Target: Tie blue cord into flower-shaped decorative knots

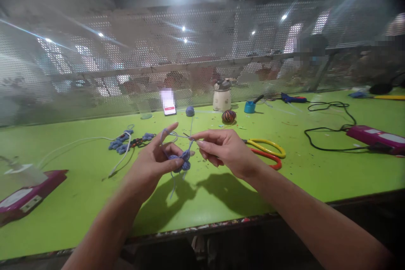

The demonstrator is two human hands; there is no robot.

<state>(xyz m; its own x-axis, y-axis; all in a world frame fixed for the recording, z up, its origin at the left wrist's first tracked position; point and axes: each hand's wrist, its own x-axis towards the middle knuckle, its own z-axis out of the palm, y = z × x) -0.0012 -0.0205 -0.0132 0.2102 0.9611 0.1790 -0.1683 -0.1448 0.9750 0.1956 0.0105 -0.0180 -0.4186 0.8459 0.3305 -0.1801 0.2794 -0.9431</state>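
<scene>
My left hand [156, 158] is closed, pinching a small blue-purple crochet piece [184, 162] between thumb and fingers, its index finger raised with yarn looped round it. Loose yarn tails hang below the piece. In the pinched fingers of my right hand [226, 147] is a crochet hook [187, 135]; only its thin tip shows, at the yarn strand between the hands. A loop of yarn rises from the piece to those fingertips. Behind the hands, a strand leads back to a blue-purple yarn ball [190, 111].
Scissors [268, 147] with yellow and red handles lie by my right forearm. Finished blue crochet pieces [122, 141] and a white cable sit left. Farther back are a phone [170, 109], a bottle [222, 98], a multicoloured yarn ball [228, 116] and a glue gun [292, 98]. Purple power strips [376, 137] flank the table.
</scene>
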